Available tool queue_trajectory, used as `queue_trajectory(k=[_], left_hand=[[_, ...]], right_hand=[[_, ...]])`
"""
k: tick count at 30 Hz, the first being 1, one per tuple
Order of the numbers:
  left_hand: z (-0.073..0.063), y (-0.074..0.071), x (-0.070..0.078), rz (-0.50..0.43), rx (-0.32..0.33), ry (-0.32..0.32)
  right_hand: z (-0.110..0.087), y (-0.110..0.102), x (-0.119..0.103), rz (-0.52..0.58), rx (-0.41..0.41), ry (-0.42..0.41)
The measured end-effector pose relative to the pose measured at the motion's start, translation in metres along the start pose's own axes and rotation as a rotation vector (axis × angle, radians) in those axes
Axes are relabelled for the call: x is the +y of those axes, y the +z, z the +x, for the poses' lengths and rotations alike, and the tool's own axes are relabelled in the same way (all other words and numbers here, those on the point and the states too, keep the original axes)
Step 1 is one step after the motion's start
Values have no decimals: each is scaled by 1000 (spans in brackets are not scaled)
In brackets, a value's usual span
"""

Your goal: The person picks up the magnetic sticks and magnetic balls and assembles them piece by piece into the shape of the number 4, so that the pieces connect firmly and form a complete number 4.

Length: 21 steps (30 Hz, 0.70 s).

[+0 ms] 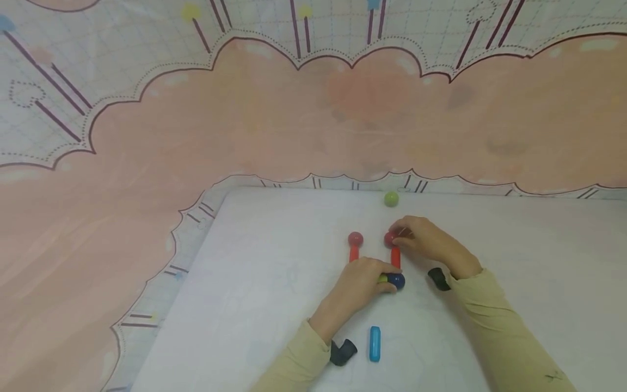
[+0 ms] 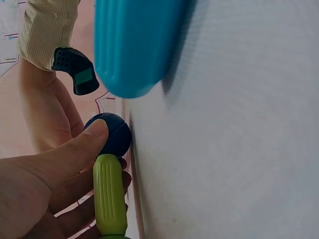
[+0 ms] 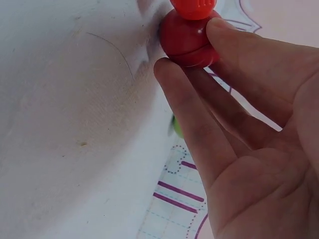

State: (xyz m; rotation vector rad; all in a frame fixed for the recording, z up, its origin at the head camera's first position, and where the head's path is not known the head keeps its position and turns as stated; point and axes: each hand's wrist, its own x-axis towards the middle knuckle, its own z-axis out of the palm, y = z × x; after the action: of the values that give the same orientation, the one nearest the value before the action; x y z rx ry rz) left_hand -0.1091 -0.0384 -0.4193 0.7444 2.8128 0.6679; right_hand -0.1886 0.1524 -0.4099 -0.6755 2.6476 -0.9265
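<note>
My left hand (image 1: 360, 280) holds a dark blue ball (image 2: 118, 135) joined to a yellow-green rod (image 2: 109, 191); its thumb lies on the ball. With thumb and fingers, my right hand (image 1: 428, 240) pinches a red ball (image 3: 184, 40) at the far end of a red rod (image 1: 395, 258). That rod's near end meets the blue ball in the head view. To the left, a second red ball (image 1: 355, 239) tops another red rod (image 1: 354, 253), partly hidden behind my left hand. The left hand also hides most of the yellow-green rod in the head view.
A green ball (image 1: 391, 199) lies at the table's back edge. One black curved piece (image 1: 438, 279) is beside the right wrist; another black curved piece (image 1: 344, 352) lies by the left sleeve. A blue rod (image 1: 374, 344) rests on the white table (image 1: 274, 234) near the front.
</note>
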Motion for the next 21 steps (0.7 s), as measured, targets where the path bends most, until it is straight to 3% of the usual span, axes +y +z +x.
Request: queue_trajectory(k=[21], left_hand=[[-1, -1, 0, -28, -20, -16]], right_hand=[[1, -1, -7, -5, -30, 30]])
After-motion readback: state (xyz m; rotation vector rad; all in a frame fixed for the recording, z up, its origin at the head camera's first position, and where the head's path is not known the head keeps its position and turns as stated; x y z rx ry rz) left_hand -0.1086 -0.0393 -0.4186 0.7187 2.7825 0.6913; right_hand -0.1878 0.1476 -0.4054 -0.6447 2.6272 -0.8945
